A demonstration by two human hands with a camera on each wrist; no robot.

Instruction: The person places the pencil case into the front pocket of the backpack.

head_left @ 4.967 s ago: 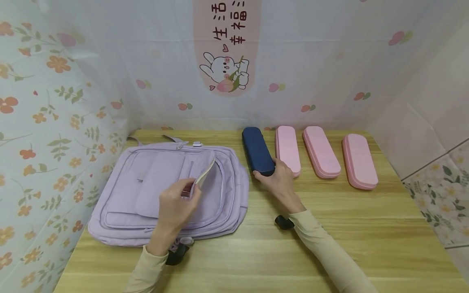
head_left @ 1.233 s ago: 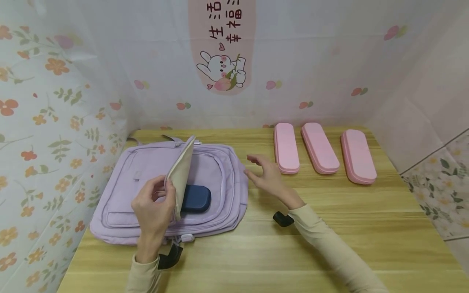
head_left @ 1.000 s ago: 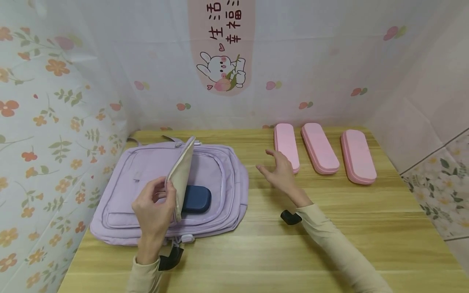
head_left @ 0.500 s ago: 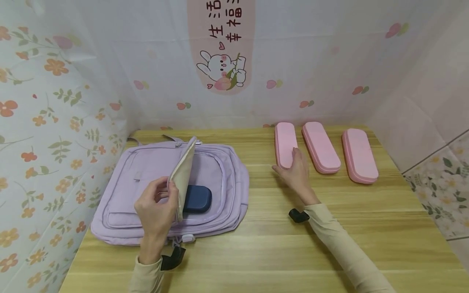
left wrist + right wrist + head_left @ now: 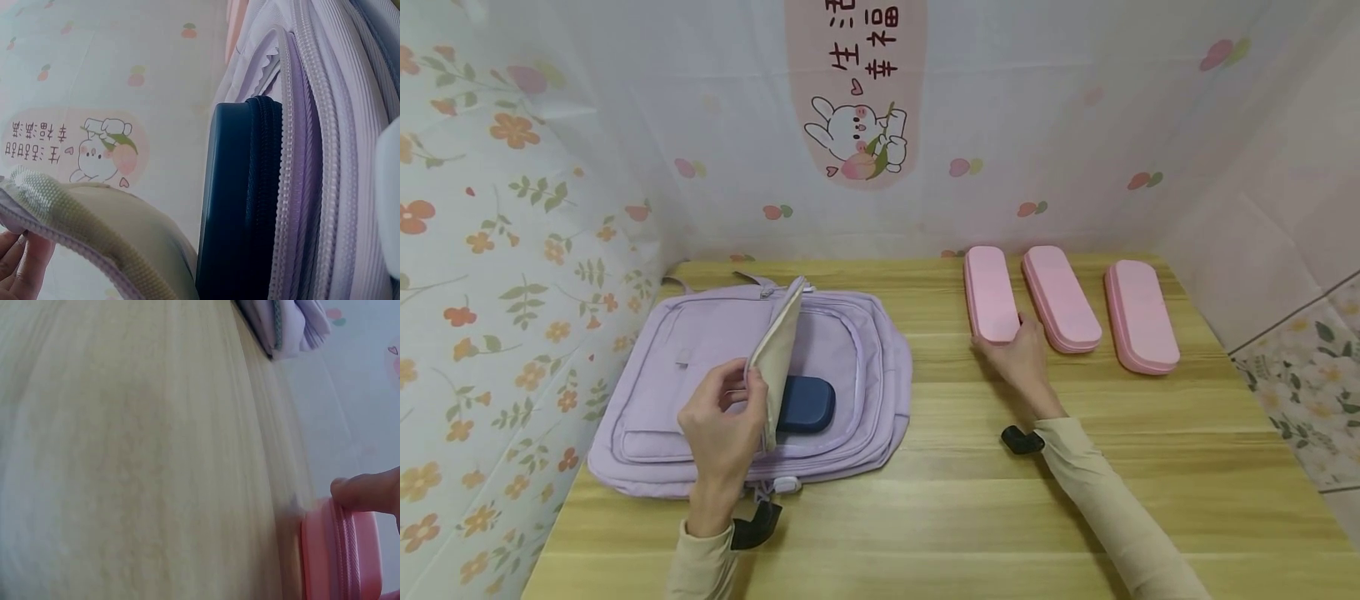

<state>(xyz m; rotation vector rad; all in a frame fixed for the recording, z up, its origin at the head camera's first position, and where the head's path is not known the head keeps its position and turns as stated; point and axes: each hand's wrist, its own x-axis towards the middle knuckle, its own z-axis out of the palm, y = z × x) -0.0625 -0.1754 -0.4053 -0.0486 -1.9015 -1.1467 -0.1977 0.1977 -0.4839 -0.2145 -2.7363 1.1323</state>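
A lilac backpack (image 5: 715,333) lies flat on the left of the table. My left hand (image 5: 724,417) pinches the edge of its front pocket flap (image 5: 775,350) and holds it raised, cream lining showing. Inside that pocket sits a navy zip case (image 5: 808,404), partly hidden by the flap; the left wrist view shows the case (image 5: 234,200) beside the pocket's zip. To the right, my right hand (image 5: 1022,358) grips the near end of the leftmost pink pencil case (image 5: 991,292). In the right wrist view a thumb presses on that case's zipped side (image 5: 340,550).
Two more pink cases, a middle one (image 5: 1062,296) and a right one (image 5: 1142,315), lie on the wooden table (image 5: 925,533). A patterned cloth (image 5: 1037,125) hangs behind, and a floral one (image 5: 512,292) on the left.
The navy case went from the table into the backpack pocket. The flap has been lifted further open. My right hand has moved right, away from the backpack, and taken hold of the leftmost pink pencil case.
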